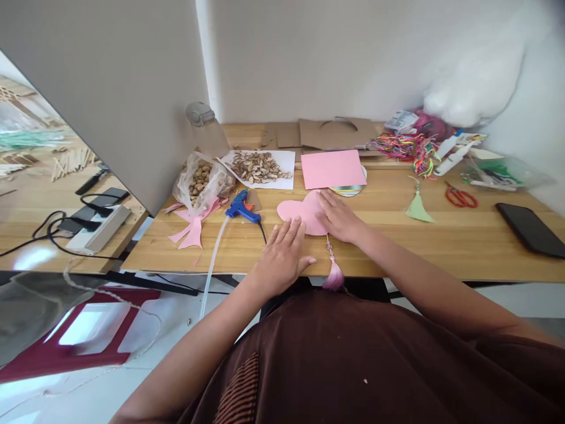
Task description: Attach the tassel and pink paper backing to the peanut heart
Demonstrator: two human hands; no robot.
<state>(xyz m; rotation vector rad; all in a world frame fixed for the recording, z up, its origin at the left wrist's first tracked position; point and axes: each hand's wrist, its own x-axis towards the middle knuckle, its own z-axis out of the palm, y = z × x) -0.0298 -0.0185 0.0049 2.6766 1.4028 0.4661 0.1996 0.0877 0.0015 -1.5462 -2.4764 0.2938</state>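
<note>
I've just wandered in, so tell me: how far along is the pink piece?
The pink heart-like shape looks cut out, its tassel apparently attached. The left hand and right hand lie on it. Gluing is perhaps left: the glue gun lies aside and brown pieces sit loose on white paper.

Head-worn view, facing forward and down, close.

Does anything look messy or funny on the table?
Nothing looks broken. It's a little messy: pink scraps lie scattered by the bag. The tassel on the pink shape droops over the table's edge.
</note>
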